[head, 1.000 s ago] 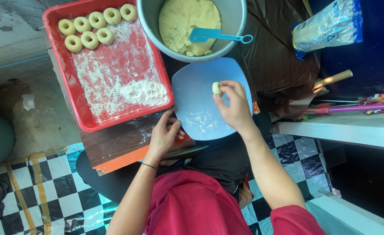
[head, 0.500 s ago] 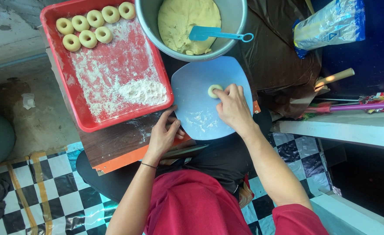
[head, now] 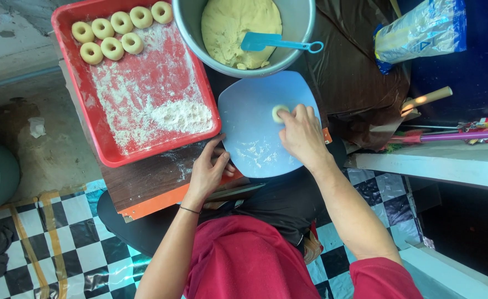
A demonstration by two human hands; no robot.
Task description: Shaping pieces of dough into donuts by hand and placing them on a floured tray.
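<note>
Pale blue plastic, dusted with flour, makes up the board [head: 255, 138] under both hands; the right hand [head: 302, 135] lies on it with fingers curled down, their tips pressing a small ring of dough [head: 280, 113] that sits on the board just beyond them; the left hand [head: 208, 171] rests at the board's near left edge, fingers spread and holding nothing, its thumb touching the rim, its palm on the wooden bench [head: 144, 185]; a thin band circles that wrist. Beyond the left hand sits a red tray [head: 97, 133], floured, with a heap of loose flour [head: 180, 115] nearest the hand and seven finished dough rings [head: 119, 30] in its far corner; beyond the right hand stands a metal bowl [head: 302, 27] of yellow dough [head: 238, 25] with a blue spatula [head: 274, 41] lying across it; further right of the right hand, a blue and clear bag [head: 421, 30] and a wooden handle [head: 426, 99].
</note>
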